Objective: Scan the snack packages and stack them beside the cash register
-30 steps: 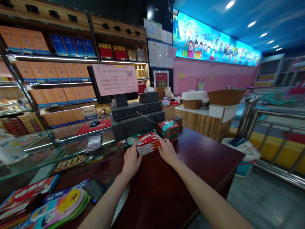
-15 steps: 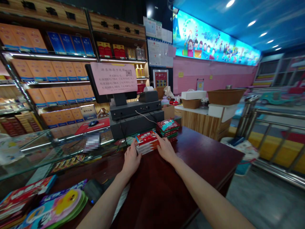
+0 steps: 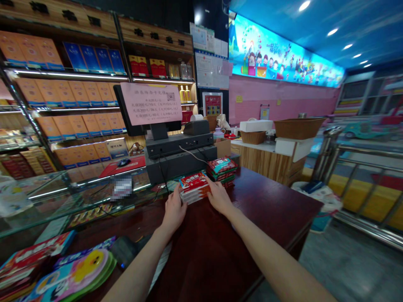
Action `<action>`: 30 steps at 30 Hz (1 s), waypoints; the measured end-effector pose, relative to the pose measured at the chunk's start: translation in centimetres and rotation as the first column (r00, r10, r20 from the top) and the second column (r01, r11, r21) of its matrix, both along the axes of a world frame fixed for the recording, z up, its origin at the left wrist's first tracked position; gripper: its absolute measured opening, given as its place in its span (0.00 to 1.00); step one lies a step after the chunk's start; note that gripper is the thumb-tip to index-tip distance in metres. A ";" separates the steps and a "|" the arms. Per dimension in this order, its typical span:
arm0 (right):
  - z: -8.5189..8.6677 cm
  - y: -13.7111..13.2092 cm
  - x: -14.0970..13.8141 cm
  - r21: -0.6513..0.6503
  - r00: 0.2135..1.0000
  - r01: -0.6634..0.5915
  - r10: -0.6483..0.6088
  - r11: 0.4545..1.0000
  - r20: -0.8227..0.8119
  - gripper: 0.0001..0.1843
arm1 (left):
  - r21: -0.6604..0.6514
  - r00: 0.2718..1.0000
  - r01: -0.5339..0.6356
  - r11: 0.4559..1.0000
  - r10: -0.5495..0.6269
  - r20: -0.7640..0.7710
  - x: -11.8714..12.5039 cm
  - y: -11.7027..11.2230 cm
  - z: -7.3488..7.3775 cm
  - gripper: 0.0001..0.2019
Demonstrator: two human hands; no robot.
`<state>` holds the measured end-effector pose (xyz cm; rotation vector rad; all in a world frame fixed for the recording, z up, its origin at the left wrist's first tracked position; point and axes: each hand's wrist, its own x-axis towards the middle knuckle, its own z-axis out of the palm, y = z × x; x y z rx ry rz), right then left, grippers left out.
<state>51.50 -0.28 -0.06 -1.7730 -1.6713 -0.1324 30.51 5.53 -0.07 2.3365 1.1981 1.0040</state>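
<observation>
A small stack of flat red snack packs [image 3: 194, 184] with pale sides lies on the dark red wooden counter [image 3: 201, 256]. My left hand [image 3: 175, 210] presses against the stack's left end, its fingers curled about the corner. From the other end, my right hand [image 3: 219, 197] closes on the stack, so the packs sit between both hands. Directly behind the right hand is a pile of red and green snack bags [image 3: 223, 170]. The palms and some fingertips are hidden.
Behind the stack stands a grey cash register [image 3: 179, 153] with a pink sign [image 3: 151, 103] on its screen. Flat colourful packets [image 3: 78, 274] and a dark device [image 3: 124, 251] lie at the near left. A glass display case [image 3: 94, 193] runs along the left. Metal railing [image 3: 371, 167] stands at right.
Hardly anything differs. Both hands stay at the ends of the stack, and the view has shifted only very slightly.
</observation>
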 end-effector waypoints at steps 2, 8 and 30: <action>0.0 0.0 0.0 -0.005 1.000 0.001 -0.001 1.000 0.008 0.39 | 0.006 1.000 0.008 1.000 -0.008 0.004 0.0 -0.1 -0.1 0.39; -0.2 0.1 0.3 0.021 1.000 -0.011 0.010 1.000 0.017 0.39 | 0.004 1.000 -0.003 1.000 0.002 0.020 0.2 0.0 -0.4 0.39; 1.5 1.6 -5.9 0.061 0.982 -0.186 0.187 0.981 -0.008 0.36 | 0.076 0.974 -0.130 0.989 0.141 -0.179 -7.9 -0.5 2.9 0.32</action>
